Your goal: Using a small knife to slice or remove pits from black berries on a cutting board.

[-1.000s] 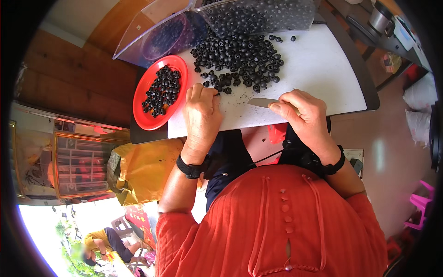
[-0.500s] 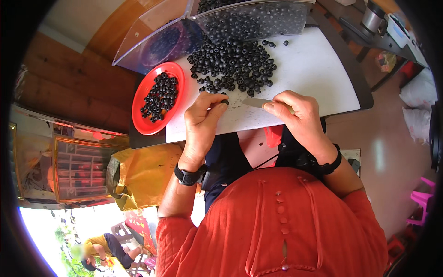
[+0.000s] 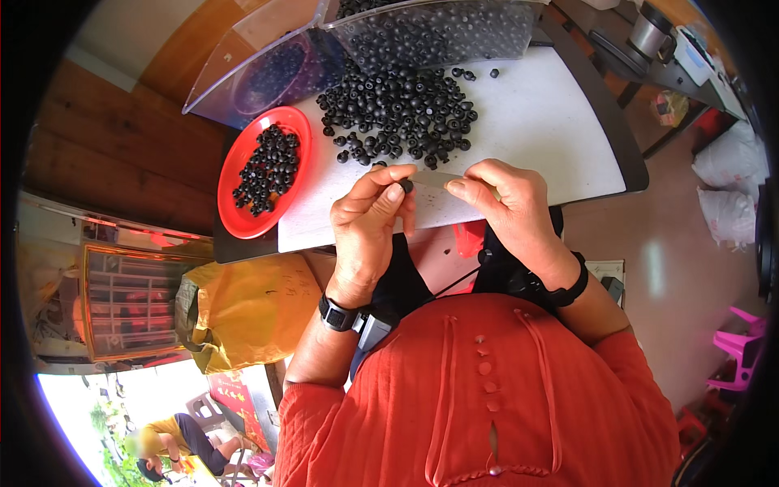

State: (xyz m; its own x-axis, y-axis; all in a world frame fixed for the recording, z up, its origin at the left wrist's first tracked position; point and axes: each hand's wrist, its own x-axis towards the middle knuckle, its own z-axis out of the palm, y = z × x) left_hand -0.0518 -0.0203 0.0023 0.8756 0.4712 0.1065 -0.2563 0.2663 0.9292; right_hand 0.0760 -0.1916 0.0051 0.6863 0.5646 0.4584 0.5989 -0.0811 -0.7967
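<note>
Pinched between thumb and fingers of my left hand (image 3: 365, 215) is a small black round piece (image 3: 406, 187), like a bead or knob. My right hand (image 3: 519, 199) is closed on a thin flat knife (image 3: 436, 178); its handle is hidden in my fingers. The blade's tip reaches to the piece and my left fingertips. Just beyond my hands, a heap of the same black pieces (image 3: 398, 105) lies on a white board (image 3: 560, 130). To the left, a red plate (image 3: 230, 217) holds many more of them.
A clear plastic bin (image 3: 438, 36) full of black pieces stands at the board's far edge. A yellow bag (image 3: 251, 304) sits at the left below the table. White sacks (image 3: 726, 187) and a pink stool (image 3: 737, 349) are at the right. Another person (image 3: 174, 438) sits at the lower left.
My hands have come closer together. The knife tip, apart from the black piece before, now reaches it. My left hand has turned slightly and shifted right; the view has shifted a little.
</note>
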